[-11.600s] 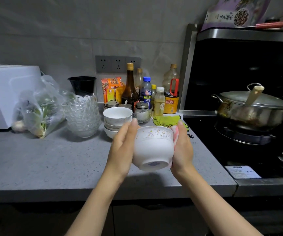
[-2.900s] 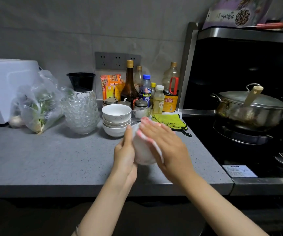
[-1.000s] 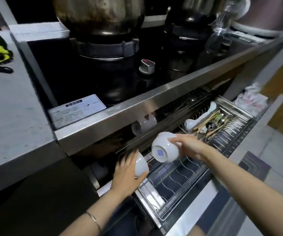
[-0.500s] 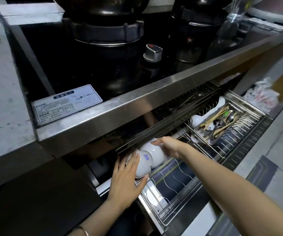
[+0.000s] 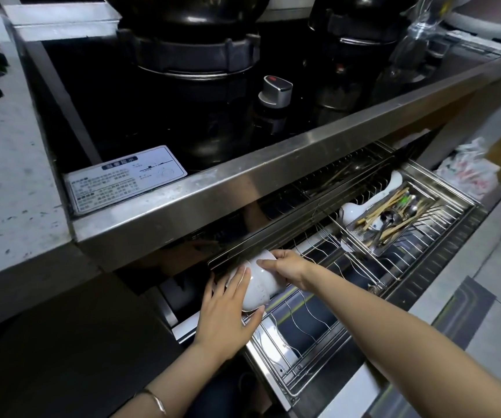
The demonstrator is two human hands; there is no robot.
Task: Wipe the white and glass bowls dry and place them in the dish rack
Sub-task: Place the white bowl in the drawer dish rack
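Left hand [image 5: 225, 315], right hand [image 5: 289, 267] touch glossy white bowls [image 5: 262, 285]

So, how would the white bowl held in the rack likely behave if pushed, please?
The white bowl looks glazed, so it is probably stiff, slippery and breakable. Tipped on its side among the rack wires, it may roll without the left hand and right hand steadying it.

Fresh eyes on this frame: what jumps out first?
Two hands meet on white bowls at the left end of the pulled-out dish rack under the stove: the right hand grips from above, the left hand presses flat against them. Further right, a cutlery tray holds chopsticks and spoons.
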